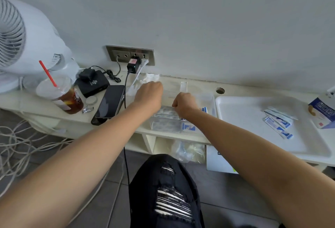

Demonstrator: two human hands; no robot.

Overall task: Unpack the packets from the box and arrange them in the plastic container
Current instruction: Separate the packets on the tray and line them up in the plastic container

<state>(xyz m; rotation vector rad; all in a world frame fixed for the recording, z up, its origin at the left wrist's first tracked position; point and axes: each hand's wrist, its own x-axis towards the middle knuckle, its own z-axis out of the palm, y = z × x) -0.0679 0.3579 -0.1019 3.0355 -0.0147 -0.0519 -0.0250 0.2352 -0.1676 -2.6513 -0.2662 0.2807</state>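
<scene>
A clear plastic container [210, 100] sits on the shelf in front of me with several white and blue packets [188, 127] lying flat inside. My left hand [150, 94] curls over the container's far left rim and seems to hold it; its fingertips are hidden. My right hand [184, 103] is over the container's middle, fingers curled, pinching the top of a packet [165, 112]. Three loose packets [278, 121] lie on a white tray [235, 108] to the right. The blue and white box [323, 114] stands at the tray's right edge.
A phone [108, 103], an iced drink cup with a red straw [61, 97], a black device [92, 83] and a white fan [21, 41] crowd the shelf's left. Cables run from the wall socket [130, 55]. My knee [163, 191] is below the shelf.
</scene>
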